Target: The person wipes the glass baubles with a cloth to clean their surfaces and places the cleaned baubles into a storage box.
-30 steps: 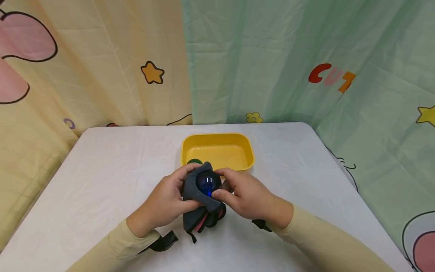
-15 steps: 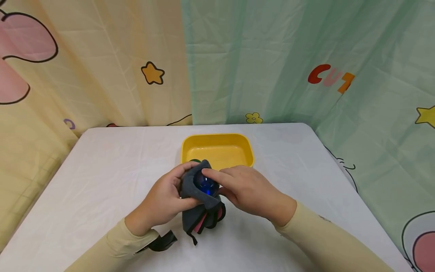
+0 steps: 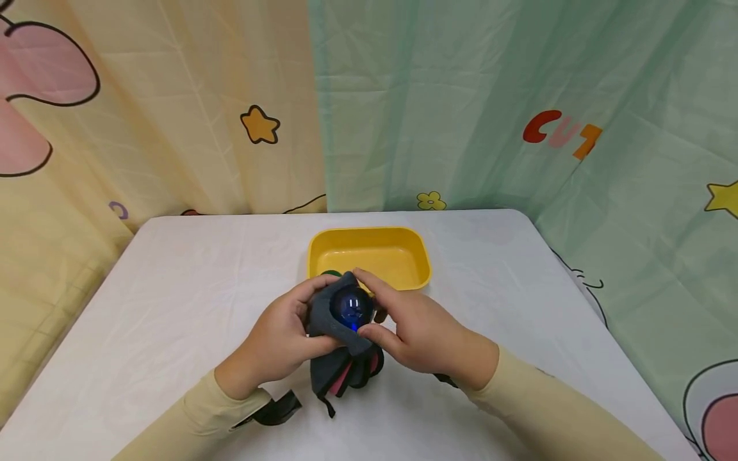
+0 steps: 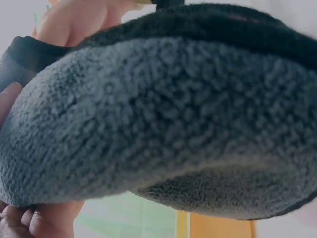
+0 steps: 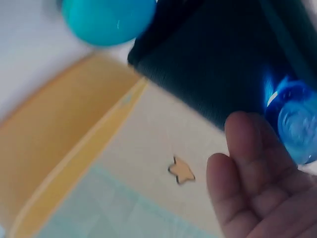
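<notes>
My left hand point(image 3: 277, 336) grips a dark grey fleece piece point(image 3: 325, 318), thumb in front and fingers behind. Pink and black folds and a short dark cord hang below it. A shiny blue glass ball point(image 3: 352, 307) sits against the fleece, partly wrapped by its edge. My right hand point(image 3: 429, 330) holds the ball from the right, thumb low and index finger at the top. In the right wrist view, fingertips point(image 5: 242, 131) lie beside the blue glass ball point(image 5: 297, 121). The fleece point(image 4: 173, 109) fills most of the left wrist view.
A yellow tray point(image 3: 398, 232) stands just beyond the hands. A green round thing point(image 3: 331, 273) shows at the tray's near left, mostly hidden by the left hand and fleece. White cloth covers the table point(image 3: 219, 275); patterned curtains point(image 3: 438, 96) hang behind it.
My right index finger lay over the top of the ball half a second ago; it now sits at its upper edge, with the thumb back at the lower side. The left hand stays nearly still.
</notes>
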### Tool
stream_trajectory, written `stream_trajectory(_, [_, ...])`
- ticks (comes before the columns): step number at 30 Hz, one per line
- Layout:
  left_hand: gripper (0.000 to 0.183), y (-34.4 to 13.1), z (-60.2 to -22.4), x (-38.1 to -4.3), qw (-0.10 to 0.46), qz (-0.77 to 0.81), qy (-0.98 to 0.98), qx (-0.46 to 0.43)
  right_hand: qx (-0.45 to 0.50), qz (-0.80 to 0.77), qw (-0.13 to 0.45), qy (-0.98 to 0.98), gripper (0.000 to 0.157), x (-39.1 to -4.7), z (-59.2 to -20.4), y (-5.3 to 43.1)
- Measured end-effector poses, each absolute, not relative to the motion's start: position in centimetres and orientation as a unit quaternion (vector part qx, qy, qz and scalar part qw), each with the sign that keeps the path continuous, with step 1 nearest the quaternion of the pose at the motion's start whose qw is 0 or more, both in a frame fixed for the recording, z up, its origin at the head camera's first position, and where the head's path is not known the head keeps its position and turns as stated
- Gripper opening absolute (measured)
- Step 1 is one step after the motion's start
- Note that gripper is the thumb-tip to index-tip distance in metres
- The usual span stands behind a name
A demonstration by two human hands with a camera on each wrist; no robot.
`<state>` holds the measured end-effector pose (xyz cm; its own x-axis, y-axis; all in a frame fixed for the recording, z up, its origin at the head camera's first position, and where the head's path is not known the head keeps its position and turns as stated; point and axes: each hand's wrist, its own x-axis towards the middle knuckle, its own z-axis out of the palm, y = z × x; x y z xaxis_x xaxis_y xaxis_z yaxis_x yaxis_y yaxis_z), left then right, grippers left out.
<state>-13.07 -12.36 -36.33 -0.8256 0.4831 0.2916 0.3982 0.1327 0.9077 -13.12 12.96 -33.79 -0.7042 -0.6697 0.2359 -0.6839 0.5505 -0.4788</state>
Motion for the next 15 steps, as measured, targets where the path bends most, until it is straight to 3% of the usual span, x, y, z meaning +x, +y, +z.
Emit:
stream_trajectory(5, [0.070, -12.42, -36.12, -13.05, 0.046, 0.597, 0.748, 0.286, 0.467, 0.170, 0.150, -0.855, 0.075, -13.67, -33.86, 13.53])
stream_trajectory(8, [0.070, -12.33, -36.04, -13.02, 0.054, 0.597, 0.748, 0.285, 0.474, 0.158, 0.179, -0.848, 0.070, -13.86, -33.91, 13.60])
stream_trajectory(10, [0.071, -12.29, -35.98, -12.99, 0.061, 0.595, 0.750, 0.284, 0.463, 0.182, 0.149, -0.855, 0.070, -13.79, -33.88, 13.56])
stream_trajectory(15, [0.072, -12.20, -35.94, -12.82, 0.070, 0.587, 0.757, 0.278, 0.381, 0.293, 0.006, -0.877, 0.062, -13.35, -33.88, 13.08])
